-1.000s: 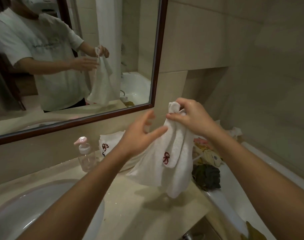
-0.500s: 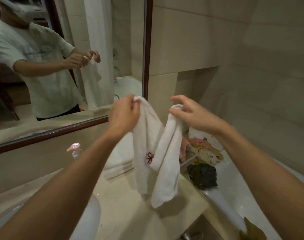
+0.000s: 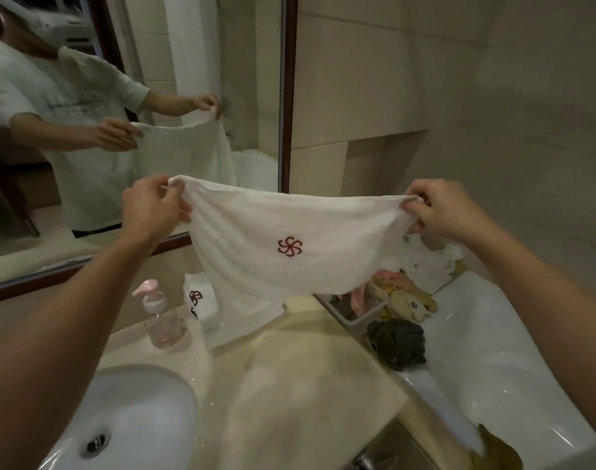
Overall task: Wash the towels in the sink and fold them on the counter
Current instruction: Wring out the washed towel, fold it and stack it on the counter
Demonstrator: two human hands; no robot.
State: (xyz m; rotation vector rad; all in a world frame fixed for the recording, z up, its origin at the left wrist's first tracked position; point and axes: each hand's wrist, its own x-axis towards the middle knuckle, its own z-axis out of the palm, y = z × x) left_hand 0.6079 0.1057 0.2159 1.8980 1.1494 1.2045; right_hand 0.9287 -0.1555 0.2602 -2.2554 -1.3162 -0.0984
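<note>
Both hands were up at about the same height, well apart, each pinching a top corner of the towel (image 3: 290, 245). The left hand (image 3: 150, 206) had its corner bunched between thumb and curled fingers, and the right hand (image 3: 439, 208) did the same on the other side. That stretched the top edge into a shallow sag between them, with the red logo facing the person. My guess is it was held that way to get it flat and square before folding, since the corners are what you need to line up.

The towel hung in the air below the hands, and its bottom hem looked to be touching or just above the counter (image 3: 306, 378). Under the left hand sat a folded stack (image 3: 201, 300) and, just beside that, a soap bottle (image 3: 159, 317). The sink (image 3: 130, 418) was lower still, near the left forearm. Below the right hand was a pile of mixed cloths (image 3: 395, 300) at the tub's (image 3: 493, 351) edge.

The open patch of counter straight below the towel looked like the obvious place to lay it, but it's narrow, with the tub drop-off on the right.
</note>
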